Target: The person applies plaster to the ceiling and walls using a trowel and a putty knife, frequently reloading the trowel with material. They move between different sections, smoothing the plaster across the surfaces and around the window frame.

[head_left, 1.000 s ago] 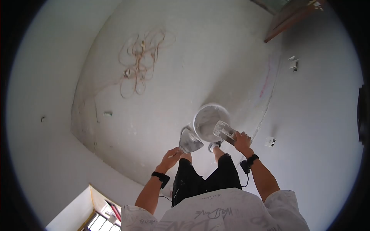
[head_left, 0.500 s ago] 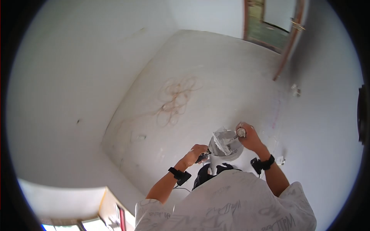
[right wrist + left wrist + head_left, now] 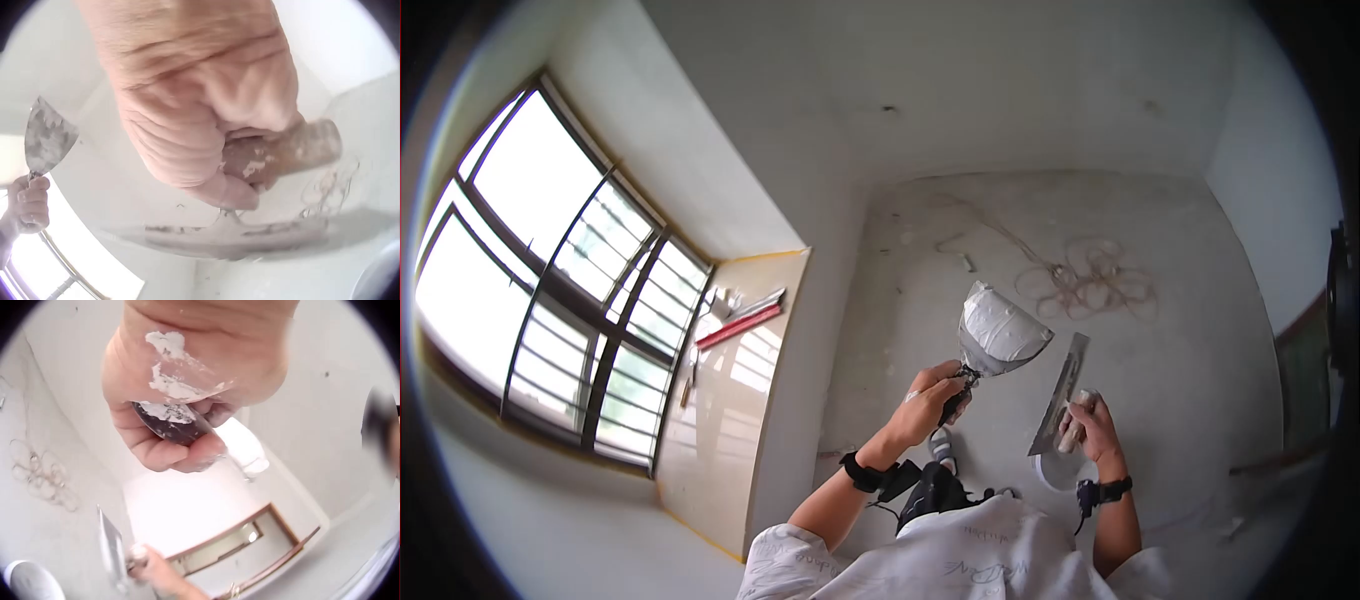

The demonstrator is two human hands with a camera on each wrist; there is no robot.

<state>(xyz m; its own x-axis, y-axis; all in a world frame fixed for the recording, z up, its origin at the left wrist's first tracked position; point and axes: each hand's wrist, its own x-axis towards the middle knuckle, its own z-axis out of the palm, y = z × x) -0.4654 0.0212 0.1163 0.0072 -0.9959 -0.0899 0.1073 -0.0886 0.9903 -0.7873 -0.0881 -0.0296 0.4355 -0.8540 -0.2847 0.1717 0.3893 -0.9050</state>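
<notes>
In the head view my left hand grips the dark handle of a wide putty knife, its blade raised and heaped with white putty. Smears of white putty mark that hand in the left wrist view. My right hand holds a plastering trowel by its handle, the long metal blade to the left of the fingers. The right wrist view shows the fingers curled round the trowel's smeared handle. Partly hidden below the trowel stands a white bucket on the floor.
A barred window is at the left, with a sill carrying a red bar and other tools. Loops of thin cable lie on the bare floor ahead. A wall rises at the right.
The view has swung from the floor and door toward the window. The putty knife and trowel, earlier over the bucket, are now raised and apart. White putty now heaps the knife.
</notes>
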